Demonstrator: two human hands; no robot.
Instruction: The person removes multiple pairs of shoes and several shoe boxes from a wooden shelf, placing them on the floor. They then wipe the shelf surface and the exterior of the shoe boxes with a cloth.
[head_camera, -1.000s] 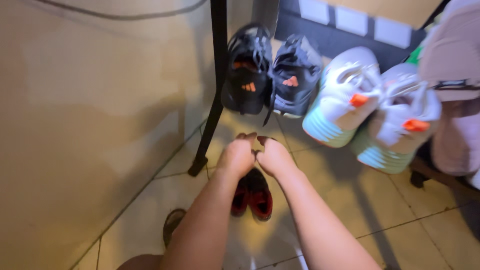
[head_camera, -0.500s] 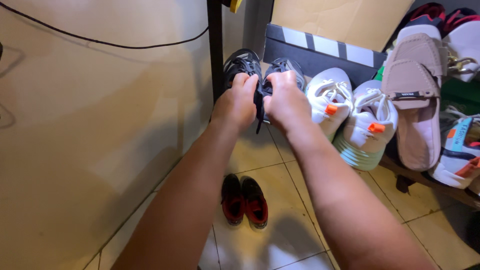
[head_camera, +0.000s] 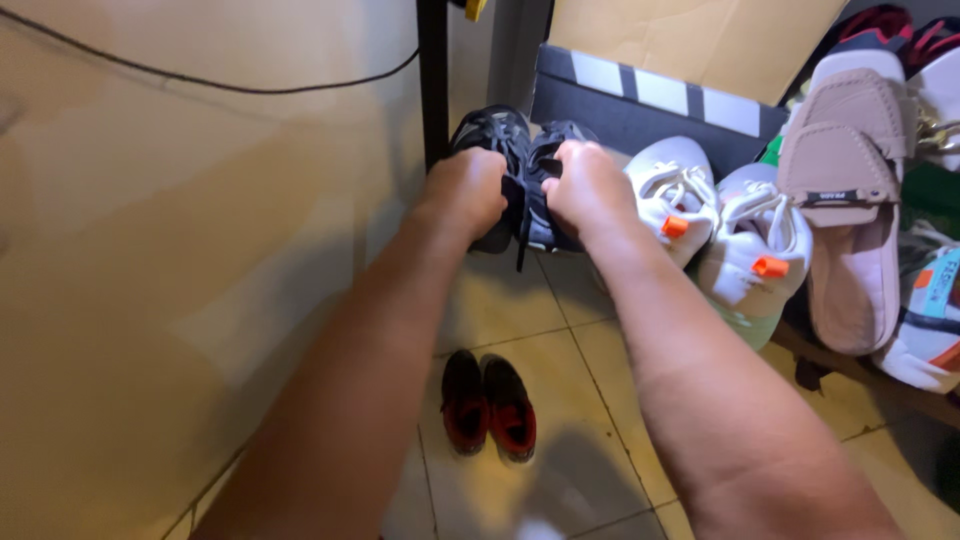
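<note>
A pair of dark grey-black sneakers (head_camera: 528, 165) leans against a dark striped board at the back, by a black metal post. My left hand (head_camera: 468, 190) is closed on the left sneaker of the pair. My right hand (head_camera: 590, 183) is closed on the right sneaker beside it. Both arms reach forward from the bottom of the view and hide most of the two shoes. A dark lace hangs down between my hands.
A pair of small red-and-black shoes (head_camera: 488, 404) lies on the tiled floor below my arms. White sneakers with orange tabs (head_camera: 722, 222) stand to the right. A beige slipper (head_camera: 848, 210) and more shoes crowd a rack at far right. A beige wall (head_camera: 180, 250) lies left.
My hands rose from the small red shoes on the floor to the dark sneakers at the back and closed on them. The view tilted upward and closer.
</note>
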